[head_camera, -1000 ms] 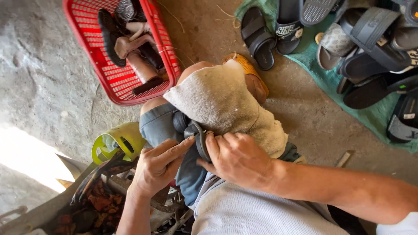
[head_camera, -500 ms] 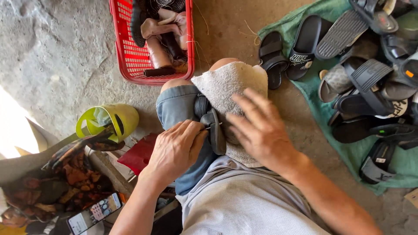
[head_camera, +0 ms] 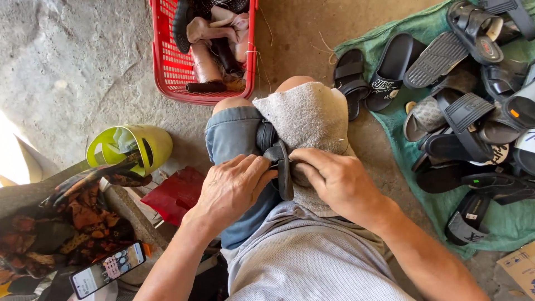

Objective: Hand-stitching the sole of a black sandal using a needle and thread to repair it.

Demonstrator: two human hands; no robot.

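The black sandal (head_camera: 277, 161) looks like matt rubber, pressed against a coarse, nubbly grey towel (head_camera: 309, 120) over faded blue denim shorts (head_camera: 231, 142). The red basket (head_camera: 167, 61) is glossy moulded plastic lattice, the yellow-green mug (head_camera: 150, 146) smooth shiny plastic. The ground (head_camera: 61, 67) is rough, pitted concrete; the green cloth (head_camera: 415, 150) looks thin and woven

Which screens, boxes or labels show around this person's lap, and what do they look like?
Smartphone: bottom left, on patterned cloth, black slab, lit colourful screen.
Cardboard box: bottom right corner, brown, partly cut off.
Sandal label: small white tag on a dark strap, right on the green cloth.
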